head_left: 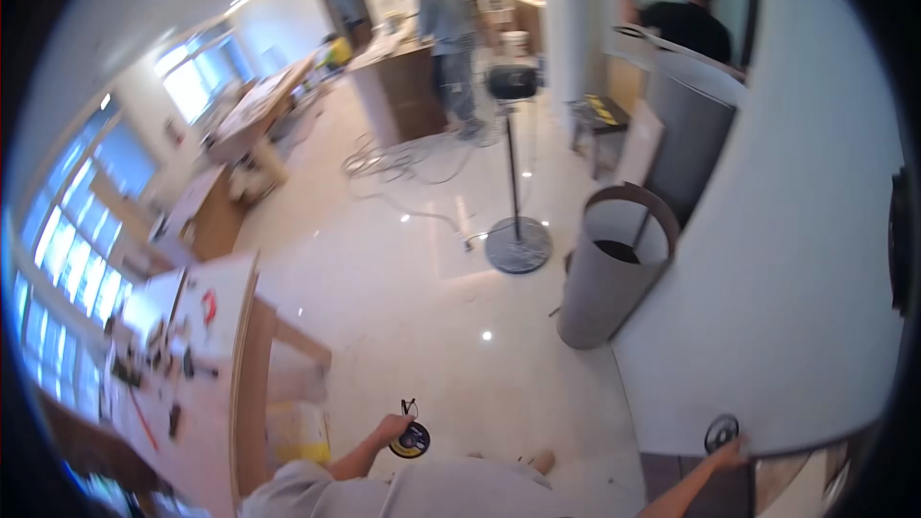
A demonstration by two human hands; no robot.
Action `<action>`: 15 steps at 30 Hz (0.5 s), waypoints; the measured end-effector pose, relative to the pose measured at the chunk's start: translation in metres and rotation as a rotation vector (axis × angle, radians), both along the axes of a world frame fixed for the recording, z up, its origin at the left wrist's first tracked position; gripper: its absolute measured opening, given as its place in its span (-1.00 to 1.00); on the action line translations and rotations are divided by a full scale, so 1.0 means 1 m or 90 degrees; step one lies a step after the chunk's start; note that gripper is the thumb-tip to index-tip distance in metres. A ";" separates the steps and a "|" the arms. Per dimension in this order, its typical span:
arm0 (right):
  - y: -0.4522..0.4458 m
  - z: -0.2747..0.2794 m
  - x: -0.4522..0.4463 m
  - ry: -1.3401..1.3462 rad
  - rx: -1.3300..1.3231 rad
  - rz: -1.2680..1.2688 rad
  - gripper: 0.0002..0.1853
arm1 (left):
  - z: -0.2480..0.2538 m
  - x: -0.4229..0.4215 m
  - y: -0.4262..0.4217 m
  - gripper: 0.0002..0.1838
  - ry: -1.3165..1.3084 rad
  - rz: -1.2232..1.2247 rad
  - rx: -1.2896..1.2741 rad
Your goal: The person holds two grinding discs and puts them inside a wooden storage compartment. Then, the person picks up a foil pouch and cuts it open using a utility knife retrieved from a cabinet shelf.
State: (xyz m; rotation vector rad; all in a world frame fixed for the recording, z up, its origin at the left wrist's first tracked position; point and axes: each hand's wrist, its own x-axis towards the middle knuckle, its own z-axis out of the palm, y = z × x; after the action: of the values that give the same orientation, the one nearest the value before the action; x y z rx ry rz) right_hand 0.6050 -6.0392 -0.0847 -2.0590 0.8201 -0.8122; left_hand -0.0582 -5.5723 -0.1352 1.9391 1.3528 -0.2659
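The fingers of the left hand (391,429) are pinching the edge of a dark round disc (413,441) with a coloured label, which is hanging low in front of the body, over the pale floor (460,345). A thin black piece (410,409) is sticking up just above those fingers. Well apart from it, the right hand (731,452) is reaching out to the side, and its fingers seem to be gripping the lower edge of a black spoked disc (721,433), though blur is making their exact hold hard to read. That disc is showing against the white wall (758,355).

Between the arms, a grey shirt (432,494) is filling the bottom edge. To the left, a workbench (216,364) is carrying scattered tools and a red item (209,307). On the right, a rolled grey sheet (609,288) is standing upright near the wall. Farther out, a stand (514,173) is resting on its round base, and loose cables (403,168) are lying on the floor. Beyond them, a person in a grey top (444,19) is standing at a counter (398,101), while another in a black top (686,29) is facing away.
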 end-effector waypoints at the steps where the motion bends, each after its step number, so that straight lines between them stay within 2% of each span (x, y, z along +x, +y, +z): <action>1: -0.002 -0.007 0.007 0.020 0.117 0.015 -0.18 | -0.017 -0.017 -0.008 -0.63 0.009 0.009 -0.017; 3: -0.009 -0.010 0.004 -0.068 0.218 0.088 -0.21 | -0.017 -0.047 -0.027 -0.63 0.081 -0.153 0.085; 5: -0.016 -0.023 0.007 -0.129 0.305 0.147 -0.25 | -0.002 -0.072 -0.046 -0.63 0.158 -0.139 0.024; 7: -0.029 -0.037 0.010 -0.145 0.337 0.160 -0.30 | -0.022 -0.116 -0.065 -0.61 0.171 -0.180 0.030; 9: -0.038 -0.046 0.013 -0.112 0.321 0.125 -0.36 | -0.032 -0.141 -0.079 -0.56 0.187 0.000 -0.043; 12: -0.059 -0.028 0.006 -0.025 0.346 0.262 -0.39 | -0.033 -0.154 -0.081 -0.51 0.245 0.187 -0.107; 15: -0.086 0.000 -0.005 0.054 0.375 0.385 -0.41 | -0.003 -0.135 -0.060 -0.48 0.212 0.051 -0.060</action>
State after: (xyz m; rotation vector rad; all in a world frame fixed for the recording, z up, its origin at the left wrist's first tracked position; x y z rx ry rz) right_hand 0.5999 -6.1248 -0.0849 -1.6610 0.3685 -0.1208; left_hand -0.1932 -5.6326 -0.1383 1.8113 1.5954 -0.6250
